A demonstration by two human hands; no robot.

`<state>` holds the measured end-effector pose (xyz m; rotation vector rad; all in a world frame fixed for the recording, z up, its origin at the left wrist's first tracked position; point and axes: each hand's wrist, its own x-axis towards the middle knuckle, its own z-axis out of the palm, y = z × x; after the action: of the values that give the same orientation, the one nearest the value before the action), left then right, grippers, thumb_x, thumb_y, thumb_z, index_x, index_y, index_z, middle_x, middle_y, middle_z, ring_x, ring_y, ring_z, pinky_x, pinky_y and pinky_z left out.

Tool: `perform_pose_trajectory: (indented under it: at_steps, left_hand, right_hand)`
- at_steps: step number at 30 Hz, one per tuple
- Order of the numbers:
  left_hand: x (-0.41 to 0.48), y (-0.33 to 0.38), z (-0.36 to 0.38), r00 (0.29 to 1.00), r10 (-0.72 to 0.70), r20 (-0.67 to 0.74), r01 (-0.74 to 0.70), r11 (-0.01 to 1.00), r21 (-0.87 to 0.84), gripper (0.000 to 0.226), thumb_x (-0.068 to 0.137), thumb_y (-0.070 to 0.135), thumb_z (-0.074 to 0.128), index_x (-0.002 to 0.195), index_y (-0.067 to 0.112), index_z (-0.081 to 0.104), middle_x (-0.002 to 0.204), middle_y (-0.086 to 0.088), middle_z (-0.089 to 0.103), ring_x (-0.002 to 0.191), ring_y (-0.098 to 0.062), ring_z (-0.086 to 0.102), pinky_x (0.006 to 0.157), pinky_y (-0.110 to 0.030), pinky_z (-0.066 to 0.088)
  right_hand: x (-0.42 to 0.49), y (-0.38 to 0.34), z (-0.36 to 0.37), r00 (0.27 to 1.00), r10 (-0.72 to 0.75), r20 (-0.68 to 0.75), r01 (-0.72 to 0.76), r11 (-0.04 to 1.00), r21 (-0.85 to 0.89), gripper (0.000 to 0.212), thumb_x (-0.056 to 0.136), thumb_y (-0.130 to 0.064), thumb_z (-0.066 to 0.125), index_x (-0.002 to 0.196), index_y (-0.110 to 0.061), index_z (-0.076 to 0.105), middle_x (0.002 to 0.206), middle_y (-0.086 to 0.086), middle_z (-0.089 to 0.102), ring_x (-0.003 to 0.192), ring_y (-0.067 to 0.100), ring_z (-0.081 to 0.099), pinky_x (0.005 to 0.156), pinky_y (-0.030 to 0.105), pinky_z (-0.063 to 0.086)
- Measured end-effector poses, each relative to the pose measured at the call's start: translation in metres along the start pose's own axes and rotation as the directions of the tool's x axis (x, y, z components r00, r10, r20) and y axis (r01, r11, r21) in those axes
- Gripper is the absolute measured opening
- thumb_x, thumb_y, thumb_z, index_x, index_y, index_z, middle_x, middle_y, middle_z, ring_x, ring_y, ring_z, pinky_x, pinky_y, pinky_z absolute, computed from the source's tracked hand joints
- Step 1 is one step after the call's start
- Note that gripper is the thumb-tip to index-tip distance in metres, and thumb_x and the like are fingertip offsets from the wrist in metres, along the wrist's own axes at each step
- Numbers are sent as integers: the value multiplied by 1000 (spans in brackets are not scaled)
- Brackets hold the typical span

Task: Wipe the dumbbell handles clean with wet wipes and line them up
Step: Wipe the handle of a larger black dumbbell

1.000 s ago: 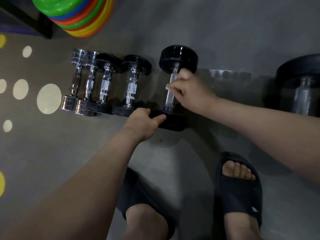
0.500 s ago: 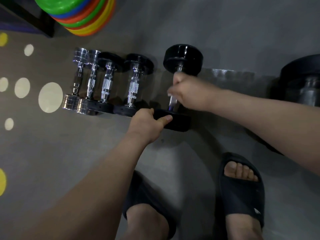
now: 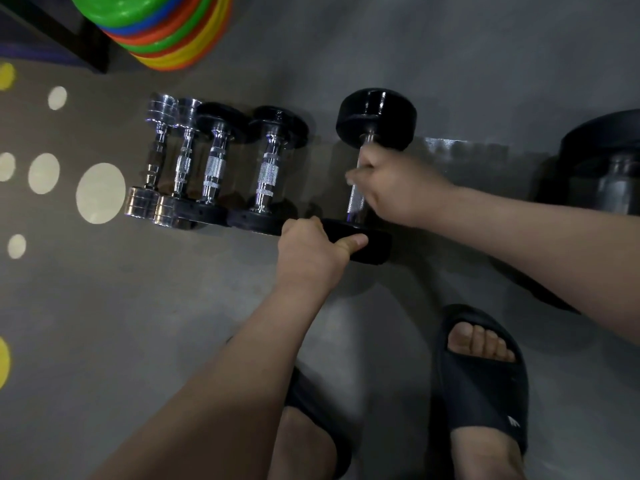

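Observation:
A black dumbbell (image 3: 375,117) lies on the grey floor with its chrome handle pointing toward me. My right hand (image 3: 398,187) wraps around the middle of that handle; a bit of white wet wipe (image 3: 353,177) shows, blurred, at its fingertips. My left hand (image 3: 311,252) grips the near black end of the same dumbbell, thumb along its rim. To the left, several smaller dumbbells lie side by side in a row: two black-ended ones (image 3: 268,171) and two all-chrome ones (image 3: 156,161).
A stack of coloured weight plates (image 3: 166,26) sits at the top left beside a dark rack. A larger black dumbbell (image 3: 609,157) lies at the right edge. My two feet in black slides (image 3: 485,382) stand close below. Pale dots mark the floor on the left.
My right hand has slid back and forth along the handle, first toward the near end, now back up toward the middle. My left hand has stayed on the near end.

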<state>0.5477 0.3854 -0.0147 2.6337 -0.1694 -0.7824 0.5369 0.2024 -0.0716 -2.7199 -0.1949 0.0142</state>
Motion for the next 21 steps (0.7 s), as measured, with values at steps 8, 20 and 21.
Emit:
perform_pose_trajectory:
  at_steps: [8, 20, 21]
  left_hand:
    - [-5, 3, 9, 999, 0, -54, 1, 1000, 32, 58, 68, 60, 82, 73, 13, 49, 92, -19, 62, 90, -35, 61, 84, -36, 50]
    - [-6, 8, 5, 999, 41, -25, -38, 994, 106, 54, 76, 55, 79, 77, 11, 48, 79, -7, 47, 105, -36, 54, 92, -38, 43]
    - [-4, 8, 3, 999, 47, -20, -44, 993, 109, 53, 77, 54, 78, 76, 10, 49, 77, -7, 47, 105, -36, 54, 92, -38, 43]
  right_hand:
    - [10, -3, -16, 988, 128, 89, -106, 969, -225, 22, 92, -16, 54, 111, -9, 63, 108, 12, 52, 70, 35, 56, 50, 35, 39]
    - [-2, -6, -12, 983, -40, 179, 44, 999, -16, 32, 99, -28, 46, 125, -21, 65, 113, 5, 56, 81, 36, 61, 58, 38, 46]
    - [-4, -4, -12, 982, -82, 171, 78, 996, 31, 35, 100, -34, 44, 126, -25, 66, 111, 2, 59, 84, 33, 63, 60, 38, 48]
